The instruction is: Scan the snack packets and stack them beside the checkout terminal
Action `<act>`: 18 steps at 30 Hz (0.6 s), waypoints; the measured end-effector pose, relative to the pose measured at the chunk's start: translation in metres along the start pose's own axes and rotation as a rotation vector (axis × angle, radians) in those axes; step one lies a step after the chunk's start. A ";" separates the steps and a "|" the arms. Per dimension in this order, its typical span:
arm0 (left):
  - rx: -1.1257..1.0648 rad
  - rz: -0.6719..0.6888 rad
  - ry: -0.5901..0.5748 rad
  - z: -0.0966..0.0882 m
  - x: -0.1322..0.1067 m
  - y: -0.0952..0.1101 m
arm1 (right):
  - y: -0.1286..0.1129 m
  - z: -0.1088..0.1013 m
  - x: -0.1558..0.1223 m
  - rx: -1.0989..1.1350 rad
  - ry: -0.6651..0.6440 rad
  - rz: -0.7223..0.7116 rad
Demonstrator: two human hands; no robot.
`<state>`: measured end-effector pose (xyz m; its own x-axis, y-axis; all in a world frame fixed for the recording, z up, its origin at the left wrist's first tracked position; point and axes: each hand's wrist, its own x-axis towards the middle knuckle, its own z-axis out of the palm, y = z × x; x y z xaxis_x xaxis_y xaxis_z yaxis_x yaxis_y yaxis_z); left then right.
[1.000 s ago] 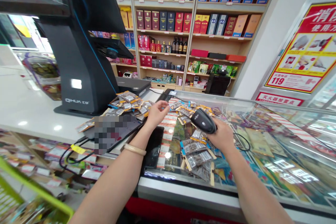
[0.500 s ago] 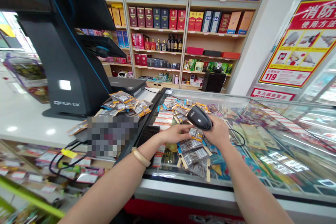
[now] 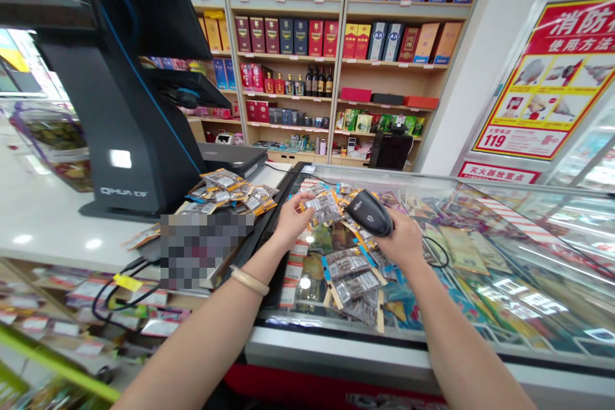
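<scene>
My right hand (image 3: 402,237) is wrapped round a black handheld barcode scanner (image 3: 369,213), its head pointing left over the glass counter. My left hand (image 3: 294,221) has its fingers closed on the edge of a small snack packet (image 3: 325,206) with a pale printed label, to the left of the scanner. Below the scanner, several like packets (image 3: 355,278) with blue, orange and cream edges lie overlapping on the glass. Others lie partly hidden beneath the scanner and the held packet.
Another packet heap (image 3: 230,191) lies left, beside a dark point-of-sale terminal (image 3: 129,115). The glass-topped display counter (image 3: 480,307) stretches right. A scanner cable (image 3: 439,253) loops behind my right wrist. Shelves of boxed bottles (image 3: 288,8) stand at the back.
My left hand has moved left and away from me, from the packets under the scanner, with one packet in its fingers. The scanner has shifted slightly right, still in my right hand.
</scene>
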<state>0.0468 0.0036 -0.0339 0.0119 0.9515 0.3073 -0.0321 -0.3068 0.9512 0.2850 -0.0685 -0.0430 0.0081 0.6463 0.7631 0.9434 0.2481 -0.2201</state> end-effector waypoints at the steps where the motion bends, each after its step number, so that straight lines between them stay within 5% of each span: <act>1: -0.028 -0.002 0.001 -0.002 0.002 0.001 | 0.000 0.001 0.000 -0.005 -0.015 -0.001; 18: -0.063 0.073 -0.045 -0.006 0.004 0.001 | -0.003 0.001 -0.001 -0.017 -0.138 0.024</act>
<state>0.0409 0.0070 -0.0319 0.0525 0.9243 0.3781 -0.0968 -0.3721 0.9231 0.2820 -0.0690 -0.0438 -0.0141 0.7451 0.6668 0.9490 0.2200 -0.2258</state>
